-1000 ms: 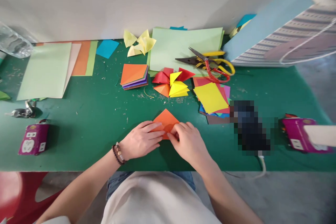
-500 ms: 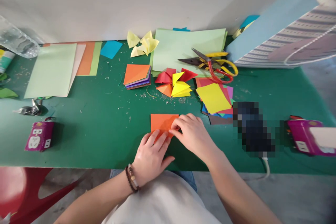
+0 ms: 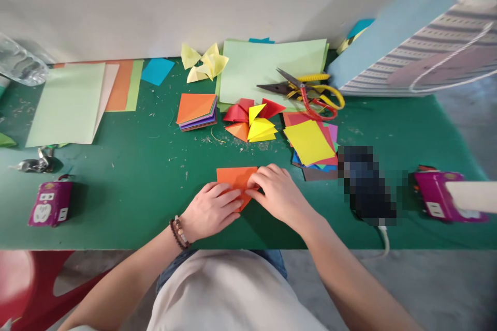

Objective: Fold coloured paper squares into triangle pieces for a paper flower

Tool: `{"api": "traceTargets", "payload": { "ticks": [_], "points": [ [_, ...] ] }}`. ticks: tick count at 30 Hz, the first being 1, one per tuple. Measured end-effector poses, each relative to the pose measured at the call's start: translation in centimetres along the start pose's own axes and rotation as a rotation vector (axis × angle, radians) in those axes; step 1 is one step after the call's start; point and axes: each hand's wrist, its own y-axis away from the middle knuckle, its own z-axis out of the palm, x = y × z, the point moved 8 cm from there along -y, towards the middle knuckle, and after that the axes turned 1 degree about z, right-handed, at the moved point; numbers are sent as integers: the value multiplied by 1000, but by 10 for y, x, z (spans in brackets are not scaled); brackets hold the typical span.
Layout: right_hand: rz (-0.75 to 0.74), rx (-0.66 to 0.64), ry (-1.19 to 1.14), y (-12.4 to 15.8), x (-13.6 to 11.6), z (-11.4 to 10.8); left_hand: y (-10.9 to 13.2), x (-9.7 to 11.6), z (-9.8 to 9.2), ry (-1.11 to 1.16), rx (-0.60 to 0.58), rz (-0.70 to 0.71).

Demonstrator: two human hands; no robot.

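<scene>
A small sheet of orange origami paper [image 3: 235,175] lies on the green table in front of me, partly hidden under my fingers. Part of its lower edge is turned to a slanting corner between my hands. My left hand [image 3: 212,209] rests palm down over its lower left side, fingers curled in and close together around the lower corner. At the paper's right edge, my right hand [image 3: 277,194] pinches it between thumb and fingertips. Just beyond are folded red, orange and yellow paper pieces [image 3: 262,129] and a stack of orange-topped squares [image 3: 196,108].
Scissors [image 3: 310,95] and pliers lie on pale green sheets [image 3: 248,70]. Mixed coloured squares [image 3: 310,142] sit right of centre, beside a blurred-out dark object [image 3: 365,181]. Purple boxes [image 3: 50,204] stand at both sides. A paper bag [image 3: 396,46] rises at the back right.
My left hand has turned and shifted left, its fingers drawing together from a spread, flat press. My right hand keeps its pinch on the orange paper. The whole view has shifted slightly.
</scene>
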Motion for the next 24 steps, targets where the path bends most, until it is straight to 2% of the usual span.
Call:
{"api": "traceTargets", "payload": {
  "ticks": [9, 17, 24],
  "points": [
    [-204, 185, 83, 18, -17, 0, -1, -6, 1, 10, 39, -78],
    [-344, 146, 42, 26, -29, 10, -1, -8, 3, -12, 29, -127],
    [-409, 218, -3, 38, -42, 13, -2, -8, 3, 11, 13, -129]
  ]
}}
